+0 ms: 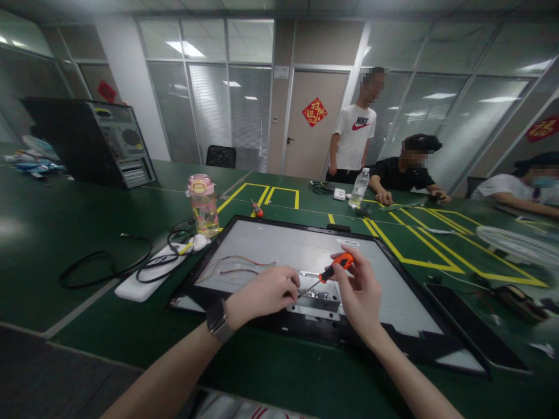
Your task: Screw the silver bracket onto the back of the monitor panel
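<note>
A screwdriver (336, 267) with an orange and black handle is gripped in my right hand (360, 291). Its shaft slants down and left to a metal bracket (318, 299) on the back of a flat display panel (301, 244). My left hand (273, 288), a watch on its wrist, has its fingers curled together beside the screwdriver's tip. Whatever those fingers pinch is hidden. Thin wires (236, 262) lie across the panel to the left of my left hand. The panel rests face down on the green table (279, 378).
Left of the panel are a white power strip (148, 273), black cables (105, 270) and a pink-lidded bottle (203, 203). Another screwdriver (257, 210) lies behind it. A computer case (87, 139) stands far left. A long black strip (476, 326) lies right. Several people are across the table.
</note>
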Demonstrator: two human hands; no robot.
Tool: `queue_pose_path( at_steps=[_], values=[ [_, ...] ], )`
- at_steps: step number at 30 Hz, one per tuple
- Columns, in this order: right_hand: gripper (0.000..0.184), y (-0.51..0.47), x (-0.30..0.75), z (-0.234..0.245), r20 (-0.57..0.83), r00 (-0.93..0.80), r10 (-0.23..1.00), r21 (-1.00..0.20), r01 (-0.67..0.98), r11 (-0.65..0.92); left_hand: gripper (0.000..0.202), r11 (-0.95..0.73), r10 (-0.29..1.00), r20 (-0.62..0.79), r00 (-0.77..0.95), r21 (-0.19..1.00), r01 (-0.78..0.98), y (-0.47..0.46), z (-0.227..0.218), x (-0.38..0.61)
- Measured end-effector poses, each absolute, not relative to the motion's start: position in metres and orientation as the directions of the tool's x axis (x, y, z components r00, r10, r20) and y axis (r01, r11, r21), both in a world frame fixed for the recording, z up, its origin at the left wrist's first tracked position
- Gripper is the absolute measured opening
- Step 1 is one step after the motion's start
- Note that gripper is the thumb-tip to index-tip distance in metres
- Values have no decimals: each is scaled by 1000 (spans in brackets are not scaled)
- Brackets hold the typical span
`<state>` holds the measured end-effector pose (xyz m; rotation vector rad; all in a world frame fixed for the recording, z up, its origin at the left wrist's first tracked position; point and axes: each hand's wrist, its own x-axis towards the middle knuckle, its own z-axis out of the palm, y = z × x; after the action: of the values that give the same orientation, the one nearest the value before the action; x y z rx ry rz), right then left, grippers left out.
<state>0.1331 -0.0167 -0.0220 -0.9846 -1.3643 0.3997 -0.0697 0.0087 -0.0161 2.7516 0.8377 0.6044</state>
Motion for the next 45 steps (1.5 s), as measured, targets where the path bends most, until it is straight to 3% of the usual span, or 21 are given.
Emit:
queue_pose_path(
  at_steps=[3, 6, 16, 24, 29, 34, 41, 45],
  values=[
    [31, -18, 132, -21, 630, 219, 745, -772, 282, 570, 12, -779, 605, 329, 726, 436, 451, 15, -18, -74],
    [32, -19, 132, -21, 631, 207, 748, -771, 278, 573, 11, -739, 657, 373, 655, 492, 460, 20, -17, -79],
    [31, -20, 129, -23, 631, 180, 755, -767, 292, 571, 16, -674, 734, 347, 584, 474, 566, 19, -16, -81],
    [34, -27, 126, -20, 733, 47, 678, -633, 411, 656, 24, -657, 751, 333, 570, 472, 588, 17, -16, -78],
    [37, -28, 124, -17, 747, -79, 660, -583, 398, 708, 27, -660, 749, 339, 568, 456, 598, 19, -19, -78],
    [35, -23, 126, -1, 659, -178, 730, -666, 313, 677, 29, -666, 744, 334, 579, 440, 602, 21, -26, -76],
    [25, -5, 128, 19, 658, -111, 745, -647, 425, 634, 31, -676, 736, 320, 597, 406, 615, 24, -33, -74],
    [32, 4, 132, 18, 538, -150, 830, -823, 122, 555, 31, -665, 738, 274, 617, 449, 596, 27, -29, -80]
  ],
)
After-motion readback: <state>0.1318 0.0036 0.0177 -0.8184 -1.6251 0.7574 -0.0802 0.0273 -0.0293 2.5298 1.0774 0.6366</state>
